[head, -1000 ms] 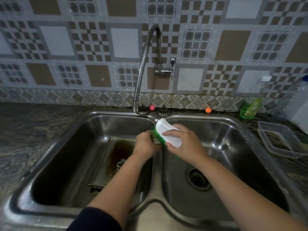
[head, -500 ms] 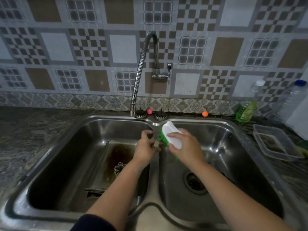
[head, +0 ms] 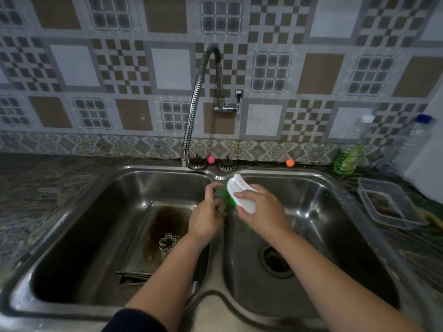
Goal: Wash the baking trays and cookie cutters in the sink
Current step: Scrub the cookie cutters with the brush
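the cutter (head: 221,207) being scrubbed is a small metal piece, mostly hidden, pinched in the left hand (head: 208,218) over the divider between the two basins of the sink (head: 335,185); its shape cannot be made out. the left fingers curl round it from about 9 o'clock, so the piece sits at the fingertips, toward 3 o'clock of the palm, and not deep in the fist. the brush (head: 239,194), white back up and green bristles down-left, is wrapped by the right hand (head: 262,212), fingers over its back, and the bristles meet the cutter from about 2 o'clock. to do this step well, i judge, short strokes along the cutter's edges would serve better than hard pressing, with the piece turned in the fingertips so each face comes to the bristles; the thin metal may be slippery, and a loose pinch could drop it into a basin. a second cutter (head: 168,243), flower-shaped, stands on the stained tray (head: 153,236) in the left basin at about 7 o'clock of the left hand, not yet washed by the look of it. the tap (head: 191,116) arches at 12 o'clock; whether water runs i cannot tell. a green soap bottle (head: 347,159) stands well apart at 2 o'clock.
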`<state>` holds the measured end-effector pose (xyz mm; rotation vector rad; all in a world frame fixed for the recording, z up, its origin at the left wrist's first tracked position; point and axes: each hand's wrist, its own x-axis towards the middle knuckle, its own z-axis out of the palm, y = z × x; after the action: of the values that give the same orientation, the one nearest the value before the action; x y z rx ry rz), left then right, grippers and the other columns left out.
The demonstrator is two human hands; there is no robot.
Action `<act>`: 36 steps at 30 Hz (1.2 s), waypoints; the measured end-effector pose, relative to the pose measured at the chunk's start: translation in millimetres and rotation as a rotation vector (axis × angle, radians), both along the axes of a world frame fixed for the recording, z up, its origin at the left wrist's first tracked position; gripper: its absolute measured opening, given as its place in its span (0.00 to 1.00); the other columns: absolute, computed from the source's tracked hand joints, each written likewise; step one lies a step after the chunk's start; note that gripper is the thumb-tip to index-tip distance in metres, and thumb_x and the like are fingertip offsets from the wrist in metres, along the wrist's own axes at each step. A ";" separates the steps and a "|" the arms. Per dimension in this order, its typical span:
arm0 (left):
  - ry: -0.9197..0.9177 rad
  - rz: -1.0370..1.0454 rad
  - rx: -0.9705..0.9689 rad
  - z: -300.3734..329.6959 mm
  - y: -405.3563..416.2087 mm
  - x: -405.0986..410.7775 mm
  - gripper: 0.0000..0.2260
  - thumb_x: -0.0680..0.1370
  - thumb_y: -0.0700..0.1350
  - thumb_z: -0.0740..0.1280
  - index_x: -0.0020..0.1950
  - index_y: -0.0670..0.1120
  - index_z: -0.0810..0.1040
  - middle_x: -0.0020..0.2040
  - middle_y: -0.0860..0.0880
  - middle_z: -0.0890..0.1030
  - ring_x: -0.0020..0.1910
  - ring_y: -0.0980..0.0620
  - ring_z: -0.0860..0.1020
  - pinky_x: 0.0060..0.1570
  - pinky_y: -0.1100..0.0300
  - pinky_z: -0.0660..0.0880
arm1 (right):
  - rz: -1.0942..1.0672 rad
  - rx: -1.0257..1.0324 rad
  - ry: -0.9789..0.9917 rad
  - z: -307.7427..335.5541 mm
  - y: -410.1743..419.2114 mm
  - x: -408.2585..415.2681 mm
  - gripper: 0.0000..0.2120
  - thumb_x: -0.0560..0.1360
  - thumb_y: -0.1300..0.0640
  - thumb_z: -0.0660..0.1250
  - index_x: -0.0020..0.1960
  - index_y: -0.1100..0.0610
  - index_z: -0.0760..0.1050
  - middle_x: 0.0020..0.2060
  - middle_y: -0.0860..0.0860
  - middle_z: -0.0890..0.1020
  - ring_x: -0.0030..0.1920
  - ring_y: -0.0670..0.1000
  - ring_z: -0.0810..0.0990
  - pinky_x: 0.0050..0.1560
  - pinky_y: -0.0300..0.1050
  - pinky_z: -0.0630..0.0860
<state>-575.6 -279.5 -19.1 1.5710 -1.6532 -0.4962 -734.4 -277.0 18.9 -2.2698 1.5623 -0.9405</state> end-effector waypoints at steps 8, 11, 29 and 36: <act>-0.271 0.203 0.212 -27.3 6.0 49.1 0.17 0.76 0.39 0.66 0.62 0.53 0.72 0.49 0.53 0.81 0.47 0.54 0.79 0.45 0.56 0.77 | -0.019 0.146 0.024 -28.8 2.8 6.6 0.16 0.70 0.53 0.70 0.58 0.45 0.80 0.61 0.47 0.75 0.58 0.53 0.76 0.56 0.43 0.71; -0.470 0.247 0.333 -41.9 14.3 72.5 0.19 0.77 0.37 0.63 0.65 0.52 0.70 0.52 0.49 0.81 0.50 0.48 0.80 0.41 0.56 0.73 | 0.016 0.188 0.052 -42.8 5.1 21.2 0.17 0.71 0.51 0.69 0.59 0.44 0.78 0.62 0.47 0.73 0.59 0.52 0.75 0.56 0.42 0.70; -0.657 0.356 0.609 -70.1 21.3 111.6 0.36 0.75 0.44 0.68 0.78 0.52 0.52 0.76 0.46 0.55 0.74 0.43 0.55 0.70 0.46 0.62 | -0.012 0.160 0.129 -52.0 -2.7 49.8 0.17 0.71 0.53 0.69 0.60 0.48 0.78 0.62 0.49 0.72 0.56 0.56 0.75 0.53 0.46 0.73; -0.617 0.251 0.558 -27.7 2.9 63.8 0.24 0.77 0.44 0.63 0.73 0.48 0.66 0.75 0.46 0.60 0.74 0.44 0.56 0.71 0.44 0.58 | -0.008 0.208 0.068 -46.4 -1.1 36.5 0.17 0.71 0.53 0.70 0.59 0.46 0.78 0.60 0.48 0.74 0.57 0.54 0.75 0.53 0.43 0.71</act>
<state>-511.8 -276.7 -46.8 2.5007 -1.8024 -0.3745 -697.8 -278.0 -27.5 -2.1727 1.6154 -0.6740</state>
